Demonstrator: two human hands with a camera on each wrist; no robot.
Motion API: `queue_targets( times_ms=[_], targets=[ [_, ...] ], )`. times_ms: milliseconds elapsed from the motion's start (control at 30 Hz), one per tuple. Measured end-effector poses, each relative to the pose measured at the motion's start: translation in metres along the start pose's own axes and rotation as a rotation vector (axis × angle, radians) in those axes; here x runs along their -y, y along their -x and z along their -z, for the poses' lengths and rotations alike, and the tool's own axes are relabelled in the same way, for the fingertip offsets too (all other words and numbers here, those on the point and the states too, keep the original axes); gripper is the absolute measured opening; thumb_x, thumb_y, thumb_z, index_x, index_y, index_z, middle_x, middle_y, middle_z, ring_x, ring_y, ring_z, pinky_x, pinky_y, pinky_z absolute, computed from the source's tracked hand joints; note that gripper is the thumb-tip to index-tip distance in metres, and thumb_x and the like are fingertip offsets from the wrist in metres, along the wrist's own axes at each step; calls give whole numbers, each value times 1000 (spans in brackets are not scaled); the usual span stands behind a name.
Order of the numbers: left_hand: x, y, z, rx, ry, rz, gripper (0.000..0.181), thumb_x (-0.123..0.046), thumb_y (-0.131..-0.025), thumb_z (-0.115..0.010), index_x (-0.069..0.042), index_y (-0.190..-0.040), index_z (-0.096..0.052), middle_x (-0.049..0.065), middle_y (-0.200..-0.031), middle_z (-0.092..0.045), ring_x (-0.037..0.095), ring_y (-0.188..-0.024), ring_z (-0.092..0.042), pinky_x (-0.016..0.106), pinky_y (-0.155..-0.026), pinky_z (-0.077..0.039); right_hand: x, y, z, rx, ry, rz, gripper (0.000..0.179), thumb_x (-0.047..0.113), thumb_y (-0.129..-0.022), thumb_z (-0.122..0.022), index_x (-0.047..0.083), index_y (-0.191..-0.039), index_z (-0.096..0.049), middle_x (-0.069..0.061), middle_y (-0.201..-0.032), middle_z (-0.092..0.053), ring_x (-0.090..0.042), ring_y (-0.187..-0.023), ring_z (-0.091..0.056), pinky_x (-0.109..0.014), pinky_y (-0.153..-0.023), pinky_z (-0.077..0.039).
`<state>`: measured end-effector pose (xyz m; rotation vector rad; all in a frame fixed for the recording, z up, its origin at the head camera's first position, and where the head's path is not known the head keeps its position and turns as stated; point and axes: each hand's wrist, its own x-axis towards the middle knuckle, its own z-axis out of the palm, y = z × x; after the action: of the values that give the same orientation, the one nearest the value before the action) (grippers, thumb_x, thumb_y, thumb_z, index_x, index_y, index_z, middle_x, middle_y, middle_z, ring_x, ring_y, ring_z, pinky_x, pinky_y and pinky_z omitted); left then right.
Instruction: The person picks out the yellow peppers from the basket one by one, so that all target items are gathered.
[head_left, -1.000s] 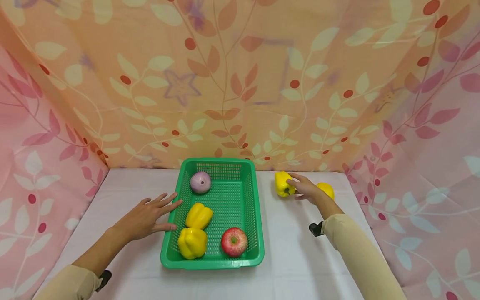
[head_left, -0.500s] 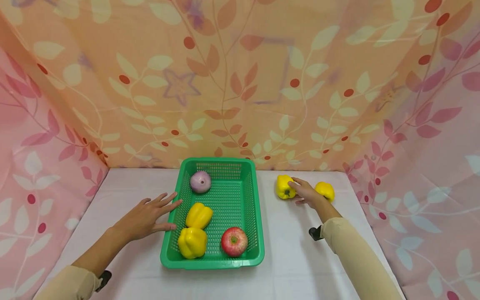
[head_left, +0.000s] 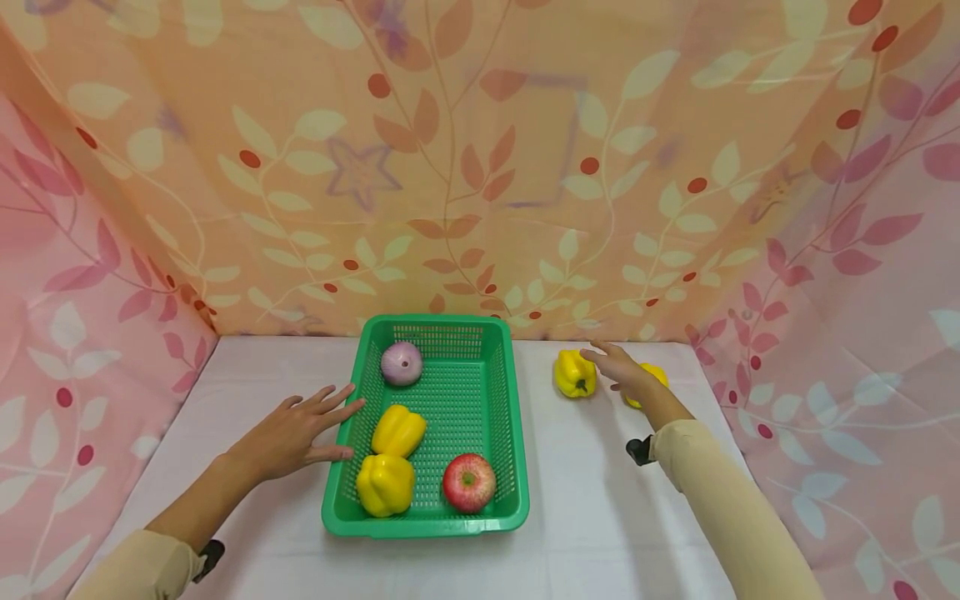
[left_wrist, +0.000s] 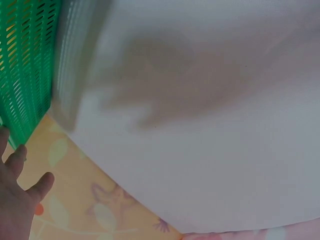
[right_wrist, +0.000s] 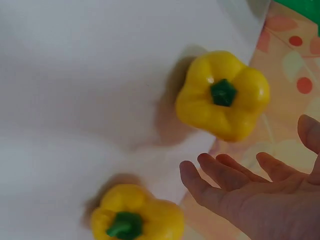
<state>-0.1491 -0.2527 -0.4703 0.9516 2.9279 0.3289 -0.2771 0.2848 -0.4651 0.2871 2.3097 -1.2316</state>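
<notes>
While the right grip [head_left: 622,368], fingers parted, partly hides the outer yellow pepper [head_left: 657,373], it has left the inner pepper [head_left: 575,374] on the table [head_left: 577,517], right of the basket [head_left: 423,527]; left grip [head_left: 300,429] spread at rim, contact unclear.

You have four yellow peppers [head_left: 398,432] [head_left: 386,485] [head_left: 575,373] [head_left: 657,372], one onion [head_left: 402,364], one apple [head_left: 468,483] and one green basket [head_left: 424,527]. You have one table [head_left: 581,533], two hands [head_left: 300,433] [head_left: 625,372] and two sleeves [head_left: 138,567] [head_left: 738,508]. You also have two little black things [head_left: 209,560] [head_left: 639,451], but they look too small to name for sure.
</notes>
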Motion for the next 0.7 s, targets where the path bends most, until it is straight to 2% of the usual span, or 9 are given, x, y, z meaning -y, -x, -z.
queue_targets(
  times_ms=[167, 300, 467, 600, 700],
  targets=[
    [1, 0, -2, -14, -8, -11, 76, -61, -91, -59, -17, -150, -46, 13, -156, -39, 44, -140, -38, 69, -98, -40, 24, 9, 6, 11, 48, 61, 74, 44, -105, -44, 9, -160, -10, -20, -165, -4, -46, -146, -17, -68, -109, -29],
    [1, 0, -2, -19, -15, -13, 76, -61, -91, -60, -16, -150, -46, 13, -156, -39, 44, -139, -39, 69, -98, -41, 44, 15, 2, 39, 52, 132, 75, 46, -104, -46, 12, -161, -11, -21, -164, -13, -45, -145, -23, -66, -110, -29],
    [0, 0, 1, -5, -12, -5, 76, -62, -91, -59, -16, -150, -46, 13, -157, -38, 44, -140, -38, 69, -98, -40, 67, 24, -12, 129, 29, 229, 75, 45, -103, -49, 15, -161, -12, -22, -161, -23, -47, -144, -25, -64, -112, -28],
    [-1, 1, 1, -6, -8, -5, 76, -61, -90, -60, -16, -150, -46, 14, -156, -39, 44, -140, -38, 69, -99, -40, 80, 30, -28, 205, 11, 300, 71, 42, -104, -50, 17, -160, -16, -21, -161, -22, -47, -145, -24, -66, -111, -27],
    [-1, 1, 0, -15, -7, -10, 76, -61, -90, -60, -16, -150, -47, 14, -156, -39, 44, -139, -39, 69, -98, -40, 89, 36, -42, 236, 15, 341, 70, 42, -103, -52, 18, -160, -18, -19, -160, -26, -44, -144, -29, -65, -110, -30]
  ],
)
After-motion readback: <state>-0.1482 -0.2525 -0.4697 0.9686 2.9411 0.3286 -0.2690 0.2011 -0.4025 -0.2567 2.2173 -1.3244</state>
